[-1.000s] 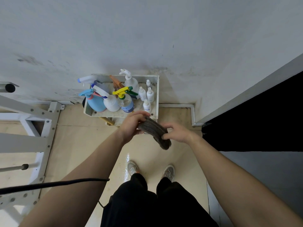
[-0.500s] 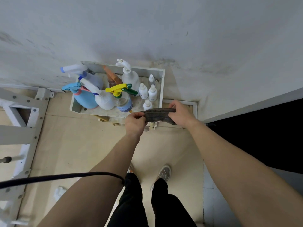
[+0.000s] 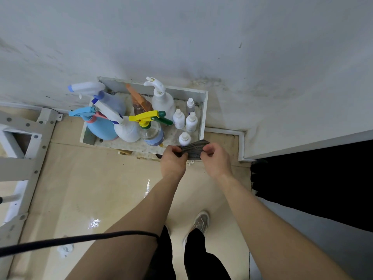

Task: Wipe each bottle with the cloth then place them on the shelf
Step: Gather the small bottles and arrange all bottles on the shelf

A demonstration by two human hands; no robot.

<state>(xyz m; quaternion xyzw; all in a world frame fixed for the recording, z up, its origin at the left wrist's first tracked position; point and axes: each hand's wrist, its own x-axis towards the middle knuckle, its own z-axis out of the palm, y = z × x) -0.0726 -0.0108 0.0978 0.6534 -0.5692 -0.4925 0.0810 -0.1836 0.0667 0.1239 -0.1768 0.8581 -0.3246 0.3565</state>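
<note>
A grey cloth (image 3: 194, 149) is stretched between my two hands at the shelf's front right corner. My left hand (image 3: 173, 161) pinches its left end and my right hand (image 3: 216, 159) pinches its right end. The white shelf (image 3: 203, 110) against the wall carries several spray bottles: a blue one (image 3: 101, 126), a white one (image 3: 126, 129), a clear one with a yellow trigger (image 3: 151, 132) and a tall white one (image 3: 162, 100). Several small white bottles (image 3: 184, 121) stand at its right side; one (image 3: 184, 138) sits just behind the cloth.
A white metal frame (image 3: 24, 150) stands at the left. The grey wall (image 3: 201, 37) rises behind the shelf, and a dark opening (image 3: 312, 178) lies at the right. A black cable (image 3: 70, 240) crosses the lower left over the beige floor (image 3: 90, 188).
Both hands carried the cloth up from over the floor to the shelf's front right corner. The hands drew closer together, bunching the cloth between them.
</note>
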